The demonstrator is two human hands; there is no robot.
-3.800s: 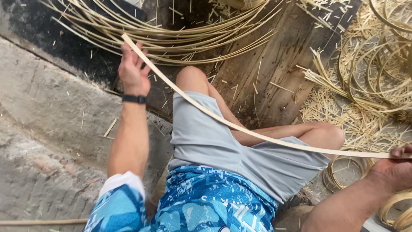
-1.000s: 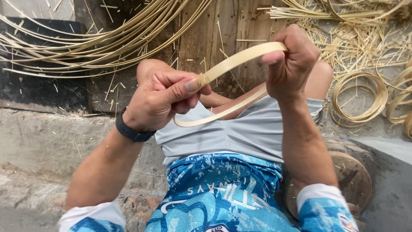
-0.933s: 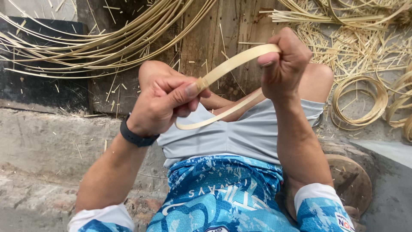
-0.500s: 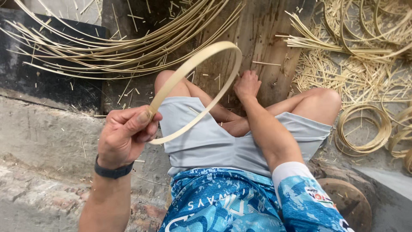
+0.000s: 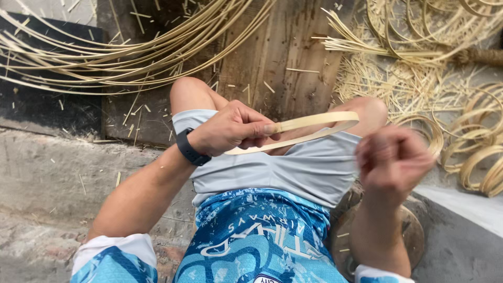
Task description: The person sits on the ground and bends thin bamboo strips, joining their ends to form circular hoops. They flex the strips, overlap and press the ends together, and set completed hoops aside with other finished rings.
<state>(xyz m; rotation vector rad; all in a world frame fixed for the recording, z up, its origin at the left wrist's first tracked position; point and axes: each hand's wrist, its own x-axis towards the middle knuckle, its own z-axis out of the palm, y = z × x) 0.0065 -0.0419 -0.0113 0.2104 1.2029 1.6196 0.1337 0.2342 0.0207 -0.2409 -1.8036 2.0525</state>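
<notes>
Head view, left hand now holds bamboo loop flatter over lap, right hand raised, blurred, curled empty

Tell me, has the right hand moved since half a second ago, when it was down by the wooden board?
Yes. The right hand has come up off the brown wooden board toward the camera; it is now a blurred fist over the grey shorts.

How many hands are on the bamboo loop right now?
1. The left hand pinches the bamboo loop closed at its overlapping ends, above the lap. The right hand, blurred, is off the loop to its right; whether it holds anything is unclear.
</notes>
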